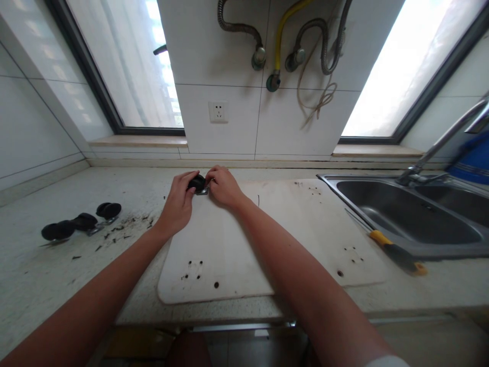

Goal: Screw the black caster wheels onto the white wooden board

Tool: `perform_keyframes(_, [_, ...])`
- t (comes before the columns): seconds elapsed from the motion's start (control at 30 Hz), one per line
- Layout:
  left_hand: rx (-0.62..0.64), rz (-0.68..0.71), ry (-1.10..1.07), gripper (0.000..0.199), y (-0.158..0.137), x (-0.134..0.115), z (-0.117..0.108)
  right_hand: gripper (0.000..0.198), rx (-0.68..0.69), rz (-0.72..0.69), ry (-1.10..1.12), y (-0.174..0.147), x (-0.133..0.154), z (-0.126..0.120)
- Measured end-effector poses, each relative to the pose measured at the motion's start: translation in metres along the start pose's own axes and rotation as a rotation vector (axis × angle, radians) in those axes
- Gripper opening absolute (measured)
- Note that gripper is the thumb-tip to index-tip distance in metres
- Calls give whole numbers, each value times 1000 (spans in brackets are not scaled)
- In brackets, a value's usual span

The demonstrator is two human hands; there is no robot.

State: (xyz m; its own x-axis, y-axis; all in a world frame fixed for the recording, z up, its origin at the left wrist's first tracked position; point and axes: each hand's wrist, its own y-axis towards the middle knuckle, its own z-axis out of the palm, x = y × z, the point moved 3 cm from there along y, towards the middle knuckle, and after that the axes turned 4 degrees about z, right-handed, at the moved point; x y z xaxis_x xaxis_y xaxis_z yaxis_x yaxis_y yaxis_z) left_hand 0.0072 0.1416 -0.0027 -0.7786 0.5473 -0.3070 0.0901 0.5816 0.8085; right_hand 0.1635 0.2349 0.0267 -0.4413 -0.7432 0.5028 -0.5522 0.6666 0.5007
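Observation:
At the far left corner of a white board (225,255), my left hand (179,201) is closed around a black caster wheel (197,182) with a metal mounting plate. My right hand (225,187) is right beside it, its fingers pinched at the plate's edge; whatever is between them is too small to make out. The board lies flat on the counter (137,300), with groups of small screw holes near its other corners and larger holes along the front. Three similar casters (84,221) rest on the counter to the left, near scattered dark crumbs (122,227).
A screwdriver (399,252) with a yellow and black handle lies at the board's right, by the steel sink (405,209) and its faucet (431,150). Hoses (282,35) and a wall socket (218,112) are on the tiled wall between two windows.

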Motion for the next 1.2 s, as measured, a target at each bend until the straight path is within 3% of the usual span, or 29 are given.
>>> perform_keyframes(1.2, [12,-3,6,36,1,-10,-3,38,20,-5,33,1,0,0])
